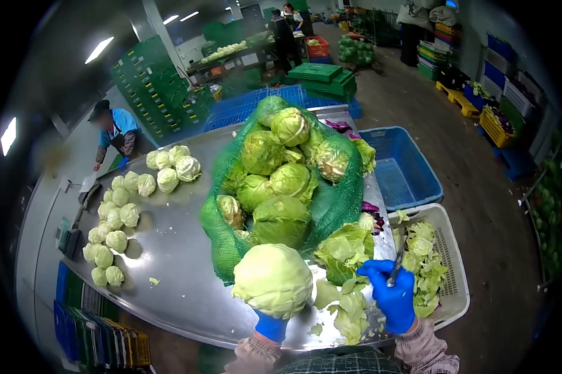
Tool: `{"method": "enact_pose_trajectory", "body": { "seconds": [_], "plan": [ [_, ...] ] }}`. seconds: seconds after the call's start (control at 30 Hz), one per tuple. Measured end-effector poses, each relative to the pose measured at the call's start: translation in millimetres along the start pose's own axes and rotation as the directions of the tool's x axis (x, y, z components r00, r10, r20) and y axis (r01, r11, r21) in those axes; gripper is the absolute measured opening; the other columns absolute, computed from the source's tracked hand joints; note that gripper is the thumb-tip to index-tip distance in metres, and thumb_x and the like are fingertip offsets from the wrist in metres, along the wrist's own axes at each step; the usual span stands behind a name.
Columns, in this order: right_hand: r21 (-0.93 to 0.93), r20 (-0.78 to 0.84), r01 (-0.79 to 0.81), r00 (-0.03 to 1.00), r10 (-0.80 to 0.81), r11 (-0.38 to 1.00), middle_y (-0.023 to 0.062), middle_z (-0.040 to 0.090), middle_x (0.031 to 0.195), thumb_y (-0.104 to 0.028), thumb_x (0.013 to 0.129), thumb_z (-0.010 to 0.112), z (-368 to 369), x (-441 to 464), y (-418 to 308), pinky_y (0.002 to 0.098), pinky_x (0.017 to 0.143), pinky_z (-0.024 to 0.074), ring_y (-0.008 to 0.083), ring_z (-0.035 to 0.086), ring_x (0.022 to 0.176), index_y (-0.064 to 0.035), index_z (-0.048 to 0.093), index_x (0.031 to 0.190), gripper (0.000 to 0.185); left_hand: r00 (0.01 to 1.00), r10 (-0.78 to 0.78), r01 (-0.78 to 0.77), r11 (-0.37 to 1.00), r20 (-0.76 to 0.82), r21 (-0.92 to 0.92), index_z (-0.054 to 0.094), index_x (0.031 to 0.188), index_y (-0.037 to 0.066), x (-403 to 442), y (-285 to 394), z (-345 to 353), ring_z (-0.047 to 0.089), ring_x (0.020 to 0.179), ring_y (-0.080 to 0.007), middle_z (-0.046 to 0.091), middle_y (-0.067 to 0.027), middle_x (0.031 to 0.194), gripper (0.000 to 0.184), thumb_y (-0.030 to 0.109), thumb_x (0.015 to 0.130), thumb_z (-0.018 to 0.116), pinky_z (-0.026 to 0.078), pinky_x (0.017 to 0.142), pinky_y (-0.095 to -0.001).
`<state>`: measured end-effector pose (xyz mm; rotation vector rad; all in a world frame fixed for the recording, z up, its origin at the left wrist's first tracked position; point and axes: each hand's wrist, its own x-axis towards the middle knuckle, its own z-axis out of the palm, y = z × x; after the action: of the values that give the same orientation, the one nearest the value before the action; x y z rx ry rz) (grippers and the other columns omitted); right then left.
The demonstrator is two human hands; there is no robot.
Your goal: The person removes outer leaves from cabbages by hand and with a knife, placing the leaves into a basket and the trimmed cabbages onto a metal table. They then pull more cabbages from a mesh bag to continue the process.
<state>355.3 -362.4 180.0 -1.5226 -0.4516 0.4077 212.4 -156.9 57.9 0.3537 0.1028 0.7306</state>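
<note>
- Cupped from below, a pale cabbage [273,280] sits in the left hand [271,325], right over the table's near edge!
- Right hand [394,296], gloved in blue, fingers curled round a knife [398,263].
- Just beyond the cabbage, a green net sack [221,249] gapes around leafier heads [281,221].
- Off left, paler heads [114,218] cluster on the steel table [175,255].
- Near right, leaves [423,249] heap inside a white crate [459,292].
</note>
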Motion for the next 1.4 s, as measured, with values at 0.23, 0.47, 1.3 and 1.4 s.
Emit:
{"method": "enact_pose_trajectory", "body": {
  "seconds": [0.23, 0.47, 1.3, 1.4],
  "plan": [
    [-0.099, 0.261, 0.605, 0.782, -0.566, 0.79, 0.0146, 0.068, 0.114, -0.002, 0.081, 0.07, 48, -1, 1, 0.0277, 0.072, 0.0533, 0.0148, 0.066, 0.081, -0.0044, 0.065, 0.12, 0.04, 0.996, -0.061, 0.065, 0.996, 0.061, -0.063, 0.033, 0.148, 0.015, 13, -9, -34, 0.035, 0.138, -0.0302, 0.036, -0.0093, 0.152, 0.074, 0.065, 0.094, 0.03, 0.03, 0.114, -0.0489],
    [-0.215, 0.162, 0.236, 0.966, -0.203, 0.948, 0.015, 0.056, 0.134, -0.012, 0.075, 0.082, 29, 0, 21, 0.0261, 0.079, 0.0531, 0.0195, 0.066, 0.101, -0.0021, 0.056, 0.132, 0.064, 0.969, -0.121, -0.004, 0.863, 0.214, 0.505, 0.038, 0.144, 0.007, -7, 7, -6, 0.046, 0.126, -0.0193, 0.046, -0.0091, 0.143, 0.05, 0.029, 0.1, 0.046, 0.039, 0.108, -0.0352],
    [-0.276, -0.144, 0.03, 0.987, -0.072, 0.961, 0.0051, 0.067, 0.085, -0.012, 0.091, 0.065, -49, 56, 170, 0.0222, 0.047, 0.0403, 0.0063, 0.048, 0.05, -0.0008, 0.066, 0.117, 0.029, 0.934, 0.343, -0.182, 0.706, -0.104, 0.685, 0.044, 0.136, 0.001, 127, 169, -31, 0.062, 0.106, -0.0324, 0.058, -0.0212, 0.124, 0.046, 0.032, 0.102, 0.041, 0.051, 0.095, -0.0442],
    [-0.11, 0.053, -0.233, 0.969, 0.24, 0.966, 0.0015, 0.068, 0.089, -0.011, 0.091, 0.065, 58, 55, 97, 0.0236, 0.054, 0.044, 0.006, 0.054, 0.062, -0.0008, 0.066, 0.119, 0.03, 0.997, 0.061, 0.001, 0.529, -0.039, 0.849, 0.06, 0.122, 0.004, 236, 95, -23, 0.067, 0.095, -0.028, 0.066, -0.016, 0.113, 0.047, 0.04, 0.092, 0.063, 0.054, 0.082, -0.0377]
  ]
}}
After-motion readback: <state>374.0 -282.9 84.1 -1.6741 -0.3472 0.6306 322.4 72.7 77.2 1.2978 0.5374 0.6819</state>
